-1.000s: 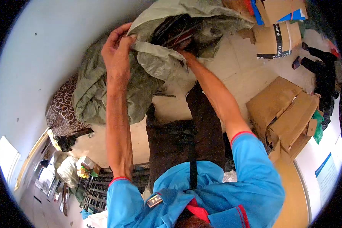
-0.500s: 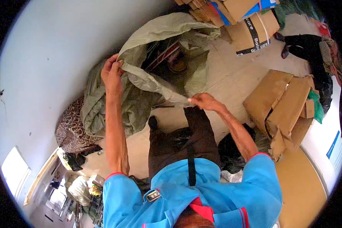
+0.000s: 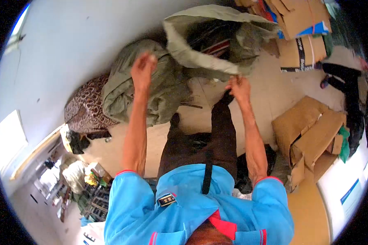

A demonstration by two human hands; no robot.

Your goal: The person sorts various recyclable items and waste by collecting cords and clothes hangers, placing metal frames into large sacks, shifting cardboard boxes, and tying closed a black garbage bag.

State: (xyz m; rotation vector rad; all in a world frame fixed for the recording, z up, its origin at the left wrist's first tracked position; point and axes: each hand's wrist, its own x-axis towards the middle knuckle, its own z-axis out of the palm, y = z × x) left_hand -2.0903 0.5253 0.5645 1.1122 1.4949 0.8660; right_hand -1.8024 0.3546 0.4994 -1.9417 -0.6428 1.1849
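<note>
Right, both bare hands are out in front, and the green sack (image 3: 202,60) sits at the top of the view, its wide mouth standing agape. Over on the near edge, the right hand (image 3: 240,87) has the rim — thumb and fingers closed on a pinch of that pale green material. Look across to the left hand (image 3: 143,73): it hangs in front of a rumpled green heap (image 3: 167,102), apart from the rim, fingers bent and smeared by blur, so I cannot tell how far they are curled. Inside the sack it is dark, with a red-and-white striped piece (image 3: 217,48) showing through the opening. Whether heap and sack are one piece — can't tell from this angle.

Along the wall (image 3: 69,49), a brown ring-patterned bundle (image 3: 88,108) rests just beside the heap. To the right of the sack, a carton with a black printed band (image 3: 289,53) sits under folded cardboard (image 3: 300,18). Lower down, a battered cardboard box (image 3: 302,130) lies on the floor (image 3: 282,90), flaps loose. Another person's dark-trousered legs (image 3: 347,81) show at the far right. Below the hands come the wearer's blue shirt (image 3: 229,196) and dark trousers (image 3: 224,134).
</note>
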